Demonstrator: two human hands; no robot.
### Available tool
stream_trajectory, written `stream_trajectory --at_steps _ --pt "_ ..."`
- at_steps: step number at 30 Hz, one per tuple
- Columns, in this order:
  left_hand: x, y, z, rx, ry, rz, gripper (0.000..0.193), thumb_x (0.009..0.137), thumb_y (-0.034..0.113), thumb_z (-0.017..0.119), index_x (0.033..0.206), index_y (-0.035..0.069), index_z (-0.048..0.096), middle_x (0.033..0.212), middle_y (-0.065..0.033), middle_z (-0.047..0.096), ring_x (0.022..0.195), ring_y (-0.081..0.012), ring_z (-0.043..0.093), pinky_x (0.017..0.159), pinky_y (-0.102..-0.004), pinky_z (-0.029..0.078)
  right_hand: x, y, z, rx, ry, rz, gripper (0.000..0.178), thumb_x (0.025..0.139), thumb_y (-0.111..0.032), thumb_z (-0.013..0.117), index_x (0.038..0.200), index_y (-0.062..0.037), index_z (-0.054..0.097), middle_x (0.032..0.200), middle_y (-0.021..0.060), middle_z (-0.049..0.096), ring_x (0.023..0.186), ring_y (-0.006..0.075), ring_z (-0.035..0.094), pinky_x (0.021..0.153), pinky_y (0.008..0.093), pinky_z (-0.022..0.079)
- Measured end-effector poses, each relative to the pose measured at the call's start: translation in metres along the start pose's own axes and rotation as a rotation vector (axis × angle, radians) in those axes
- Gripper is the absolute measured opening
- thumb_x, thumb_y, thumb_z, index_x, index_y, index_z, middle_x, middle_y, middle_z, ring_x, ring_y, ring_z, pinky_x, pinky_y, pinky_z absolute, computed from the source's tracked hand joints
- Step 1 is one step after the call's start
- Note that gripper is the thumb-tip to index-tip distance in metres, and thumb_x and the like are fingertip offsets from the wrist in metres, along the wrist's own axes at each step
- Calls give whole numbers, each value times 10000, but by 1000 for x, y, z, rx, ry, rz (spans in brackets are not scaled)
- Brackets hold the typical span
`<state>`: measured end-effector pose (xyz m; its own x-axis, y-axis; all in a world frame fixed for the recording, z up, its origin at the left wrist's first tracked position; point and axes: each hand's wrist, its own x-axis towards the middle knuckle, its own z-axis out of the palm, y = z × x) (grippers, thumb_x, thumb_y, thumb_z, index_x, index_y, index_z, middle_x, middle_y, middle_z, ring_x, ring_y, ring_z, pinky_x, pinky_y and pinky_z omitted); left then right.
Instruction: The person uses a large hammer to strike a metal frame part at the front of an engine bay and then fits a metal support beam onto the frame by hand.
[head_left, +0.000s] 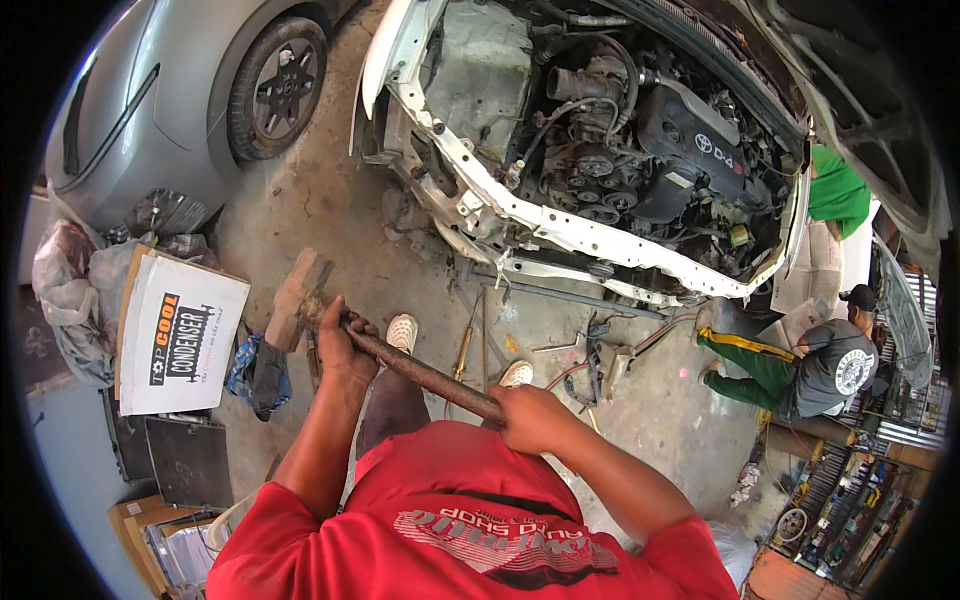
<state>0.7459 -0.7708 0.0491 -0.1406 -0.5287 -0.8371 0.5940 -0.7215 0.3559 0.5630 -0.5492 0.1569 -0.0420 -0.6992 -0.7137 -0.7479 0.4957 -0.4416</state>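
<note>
Across the front of my body I hold a sledgehammer with a long brown handle, its worn, blocky head up at the left. My left hand is closed round the handle just below the head. Farther down, my right hand grips the handle near its lower end, which the fist partly hides. Beyond my feet stands a white car with its hood up and front bumper off, the engine and the bare front crossmember showing. The hammer is apart from the car.
A silver car stands at the far left. Nearer lies a white condenser box beside plastic bags. Tools, a screwdriver and a red hose lie on the floor. At the right a person sits beside a tool rack.
</note>
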Motion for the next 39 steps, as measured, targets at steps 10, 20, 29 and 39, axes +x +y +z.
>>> stream_trajectory --at_steps 10,20,29,39 --pt "7 -20 8 70 44 135 208 877 260 701 877 132 537 681 -9 519 566 -141 513 521 -270 478 32 65 -23 292 -166 -301 639 667 -207 775 1240 -8 573 978 230 682 955 397 661 827 457 517" --pt "52 -252 107 261 -2 -148 103 936 191 599 988 113 558 737 -48 531 601 -193 499 580 -374 472 -47 240 -49 376 46 75 440 652 -126 828 1026 -10 628 834 162 678 768 308 669 713 385 518" --pt "29 -186 -10 112 -3 -30 183 876 194 695 878 130 523 691 -29 547 599 -207 537 574 -365 469 -36 173 -30 162 -152 -156 443 732 -184 743 1126 -24 620 1013 229 682 984 392 660 844 456 516" --pt "-154 121 -225 27 251 795 216 931 208 672 832 160 486 665 13 487 572 -155 519 554 -292 487 55 -62 22 -16 -222 -911 292 689 -93 675 978 -51 686 939 192 700 915 390 681 793 486 550"
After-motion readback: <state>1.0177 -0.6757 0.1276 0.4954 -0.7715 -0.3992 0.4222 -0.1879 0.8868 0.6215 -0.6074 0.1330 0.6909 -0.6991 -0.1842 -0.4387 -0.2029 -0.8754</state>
